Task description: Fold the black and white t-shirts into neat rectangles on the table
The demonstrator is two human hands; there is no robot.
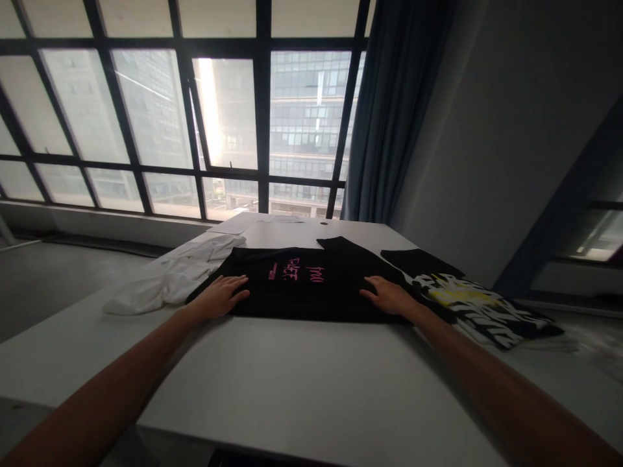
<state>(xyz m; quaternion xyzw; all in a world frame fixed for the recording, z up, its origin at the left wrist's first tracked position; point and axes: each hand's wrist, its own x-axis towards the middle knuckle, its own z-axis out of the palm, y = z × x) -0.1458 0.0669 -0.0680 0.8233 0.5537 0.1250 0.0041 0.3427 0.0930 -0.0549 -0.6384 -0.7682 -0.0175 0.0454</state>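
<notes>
A black T-shirt (302, 295) with pink lettering lies spread sideways across the white table (292, 383), one sleeve pointing away at the back right. My left hand (221, 297) rests flat on its left end, fingers stretched out. On the right part of the shirt lies my right hand (386, 295), its fingers spread and pointing inward. Neither hand grips the cloth. The fabric between the two hands looks smooth.
Left of the shirt is a crumpled white garment (170, 279). To the right lies a black garment with a white and yellow print (467, 298). Papers (238, 222) sit at the table's far end. Beyond are windows and a blue curtain (394, 110).
</notes>
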